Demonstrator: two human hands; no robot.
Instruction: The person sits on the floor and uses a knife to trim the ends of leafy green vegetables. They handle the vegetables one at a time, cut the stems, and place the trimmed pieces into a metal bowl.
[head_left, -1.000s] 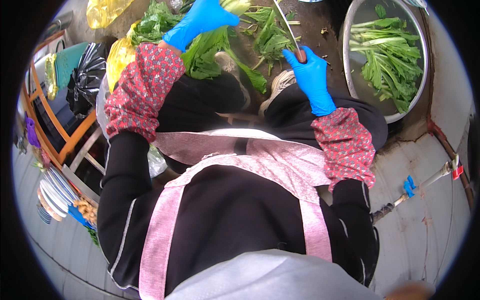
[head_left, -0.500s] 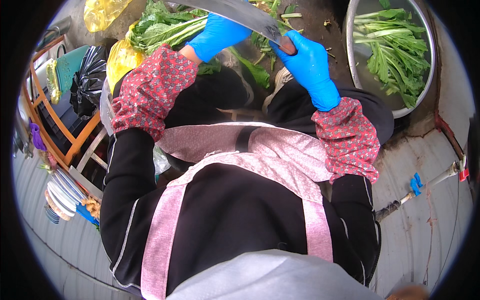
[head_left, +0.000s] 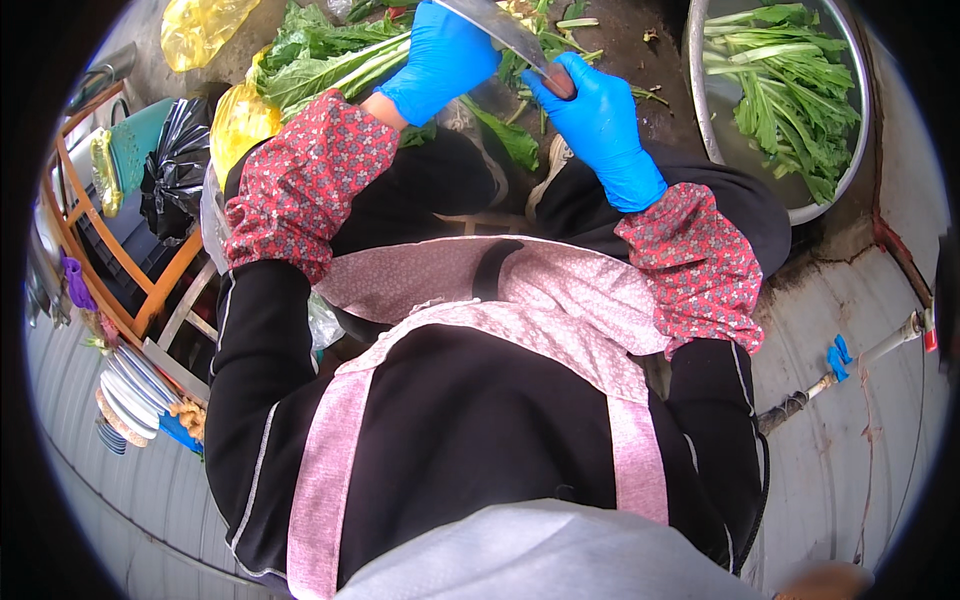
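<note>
My right hand (head_left: pixel 600 125), in a blue glove, is wrapped round the brown handle of a wide-bladed kitchen knife (head_left: pixel 505 32). The blade points up and left, passing in front of the fingers of my left hand (head_left: pixel 445 65). That hand, gloved in blue too, looks closed; its fingertips and whatever they hold are hidden. Leafy greens (head_left: pixel 330 62) with long pale stalks lie just left of it, their stalks running up to the glove. Loose leaves and cut stalks (head_left: pixel 515 145) are on the ground below and beyond the blade.
At right stands a large metal basin (head_left: pixel 702 110) holding water and leafy greens (head_left: pixel 790 115). Yellow plastic bags (head_left: pixel 240 125) and a black bag (head_left: pixel 178 155) are at left, beside a wooden-framed rack (head_left: pixel 150 290). My bent legs flank the work area.
My right hand has shifted slightly left and toward me, bringing the knife lower and closer to my left hand. My left hand has barely moved.
</note>
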